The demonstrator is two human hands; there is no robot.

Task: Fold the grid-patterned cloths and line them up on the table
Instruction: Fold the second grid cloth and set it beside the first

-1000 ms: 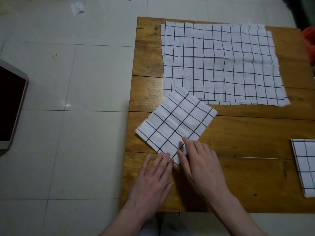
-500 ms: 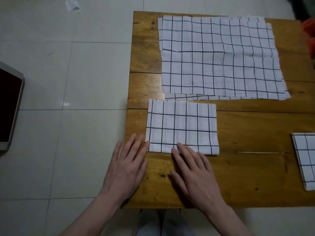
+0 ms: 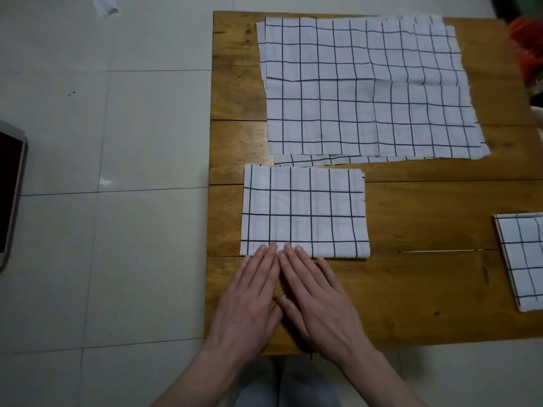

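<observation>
hands: left hand (image 3: 249,301) and right hand (image 3: 318,301) lie flat side by side, fingers straight, grasping nothing; fingertips press the near edge of the folded white cloth with dark grid lines (image 3: 304,211)
task thing: folded cloth sits square-on at the left part of the brown plank wooden table (image 3: 426,289), its far edge just beside the unfolded stack
remaining pile: large unfolded white grid-patterned cloths (image 3: 367,86) spread over the far half of the table, at least two layers, a lower edge peeks out at the near side
already placed: second folded grid cloth (image 3: 523,259) at the right edge, partly cut off, well apart from the first
risk 1: pushing forward with flat fingers likely slides the folded cloth under or onto the unfolded stack, rucking both
risk 2: layers at its right edge look slightly uneven; a drag could splay them
risk 3: it sits near the left table edge; a sideways nudge may hang it over
row: the two folded pieces look not aligned, judged only
obstruction: unfolded stack blocks the far side
around: pale tiled floor (image 3: 102,230), crumpled white scrap (image 3: 105,5), white-framed dark panel (image 3: 10,195) at left, red object (image 3: 529,45), unclear
</observation>
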